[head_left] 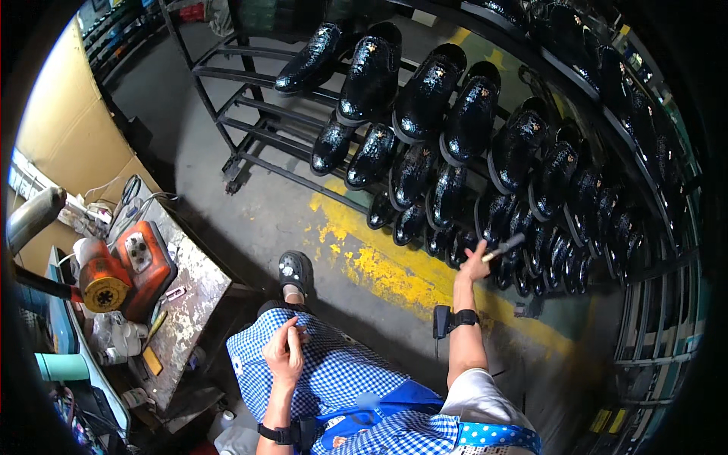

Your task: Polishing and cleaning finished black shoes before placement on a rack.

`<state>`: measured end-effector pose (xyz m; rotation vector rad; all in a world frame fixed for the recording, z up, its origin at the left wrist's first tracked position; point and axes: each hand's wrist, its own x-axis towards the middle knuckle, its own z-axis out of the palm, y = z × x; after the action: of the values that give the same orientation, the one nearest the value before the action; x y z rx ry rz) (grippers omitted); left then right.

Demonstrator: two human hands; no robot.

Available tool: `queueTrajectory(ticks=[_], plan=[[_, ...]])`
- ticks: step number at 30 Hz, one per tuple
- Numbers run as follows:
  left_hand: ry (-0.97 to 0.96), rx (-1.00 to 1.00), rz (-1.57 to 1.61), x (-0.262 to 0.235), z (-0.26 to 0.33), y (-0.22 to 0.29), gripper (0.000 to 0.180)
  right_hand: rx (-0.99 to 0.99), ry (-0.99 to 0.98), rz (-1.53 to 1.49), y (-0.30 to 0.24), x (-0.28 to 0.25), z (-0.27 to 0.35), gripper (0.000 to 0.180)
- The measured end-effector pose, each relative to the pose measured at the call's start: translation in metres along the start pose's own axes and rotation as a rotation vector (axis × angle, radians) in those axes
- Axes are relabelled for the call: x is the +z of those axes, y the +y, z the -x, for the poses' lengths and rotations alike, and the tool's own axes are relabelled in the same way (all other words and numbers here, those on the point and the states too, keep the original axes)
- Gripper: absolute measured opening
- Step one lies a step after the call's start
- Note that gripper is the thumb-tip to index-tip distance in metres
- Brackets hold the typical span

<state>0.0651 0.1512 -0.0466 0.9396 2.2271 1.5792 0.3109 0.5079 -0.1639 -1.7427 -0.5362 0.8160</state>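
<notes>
The right hand gripped a pale-handled brush near far-right glossy black shoes, done and undone indistinguishable; the left hand curled loosely.

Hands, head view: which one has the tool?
The right hand, stretched out beside the shoe rack: it grips a pale-handled tool. The left hand, over the checked apron, shows no tool.

No words, brands or numbers could be read. Small pale markings on the blue panel of the checked apron were too tiny to make out; a worn yellow band marked the floor.
</notes>
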Motion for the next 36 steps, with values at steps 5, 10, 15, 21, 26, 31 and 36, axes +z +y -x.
queueTrajectory(ticks=[5,10,15,21,26,31,36], plan=[[-0.010,0.082,-0.032,0.000,-0.002,-0.003,0.015,0.236,0.022,-0.234,-0.034,0.003,-0.022,0.062],[-0.015,0.076,-0.045,0.006,-0.002,-0.003,0.015,0.391,-0.139,-0.230,-0.062,0.012,-0.035,0.059],[0.017,0.062,-0.083,0.003,0.001,-0.004,0.014,0.273,-0.304,-0.295,-0.045,-0.026,-0.004,0.044],[0.007,0.072,-0.098,0.003,0.000,-0.002,0.015,0.530,-0.548,-0.399,0.011,-0.127,0.033,0.054],[0.007,-0.001,-0.019,0.001,0.000,-0.002,0.016,0.715,-0.873,-0.518,0.031,-0.173,0.062,0.044],[0.001,-0.185,0.258,-0.004,0.001,-0.005,0.018,0.738,-0.869,-0.347,0.048,-0.173,0.076,0.045],[-0.014,-0.462,0.647,-0.026,-0.008,-0.005,0.026,0.654,-1.269,-0.186,0.040,-0.152,0.098,0.059]])
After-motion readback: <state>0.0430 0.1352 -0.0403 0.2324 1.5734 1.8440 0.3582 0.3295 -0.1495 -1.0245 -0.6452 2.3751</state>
